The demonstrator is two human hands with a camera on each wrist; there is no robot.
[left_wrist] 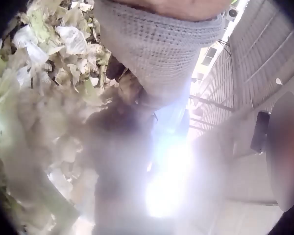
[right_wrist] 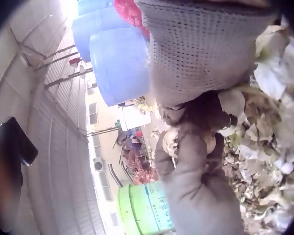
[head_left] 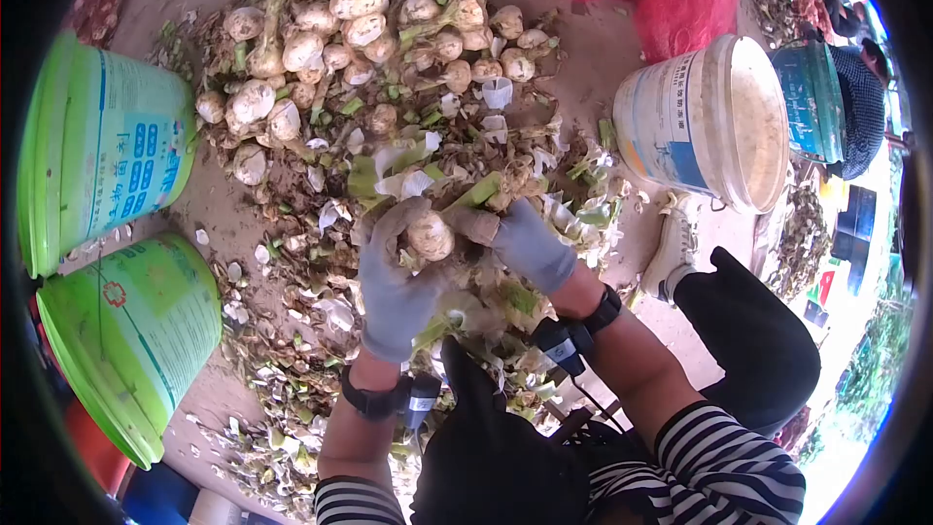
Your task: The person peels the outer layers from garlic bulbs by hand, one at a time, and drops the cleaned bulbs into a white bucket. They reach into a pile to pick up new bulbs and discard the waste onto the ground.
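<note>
Both hands wear light grey gloves with dirty fingers. In the head view the left hand (head_left: pixel 398 277) curls its fingers and thumb round a whitish bulb (head_left: pixel 431 236). Close by on the right, the right hand (head_left: pixel 530 243) pinches a green stem (head_left: pixel 476 192) with dry roots or husk at its upper end. Whether stem and bulb are joined is unclear. The right wrist view shows the right hand (right_wrist: pixel 196 63) near the left hand (right_wrist: pixel 201 191), with part of the bulb (right_wrist: pixel 170 142) between them. The left wrist view is blurred by glare; its glove (left_wrist: pixel 157 54) shows, the fingers do not.
Several bulbs with stems (head_left: pixel 301 49) lie piled beyond the hands. Peelings (head_left: pixel 292 331) cover the ground. Two green buckets (head_left: pixel 146 331) stand at the left, a white bucket (head_left: pixel 671 122) at the right. Red netting (head_left: pixel 680 0) lies at the top right.
</note>
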